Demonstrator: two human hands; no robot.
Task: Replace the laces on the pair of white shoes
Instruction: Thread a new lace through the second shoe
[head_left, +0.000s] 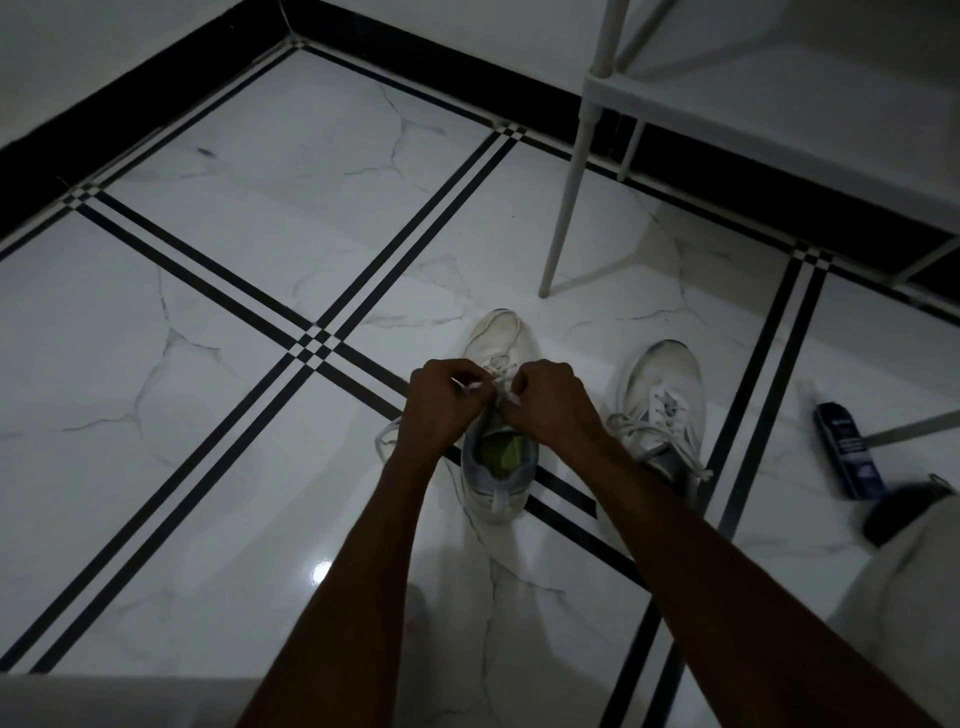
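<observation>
Lacing is under way on the near shoe (496, 415). Left hand (434, 402) and right hand (545, 402) each pinch a lace (496, 371) end; next, probably the following eyelets.

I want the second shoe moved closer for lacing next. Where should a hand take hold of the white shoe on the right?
Grip the right shoe at its open collar near the heel, coming from the near side. The heel points toward the person, partly behind the right forearm, and loose lace ends trail over that side, so lifting by the collar probably avoids snagging them.

A dark bottle (841, 449) lies on the marble-tiled floor (234, 291); white rack (675, 119) stands beyond.
</observation>
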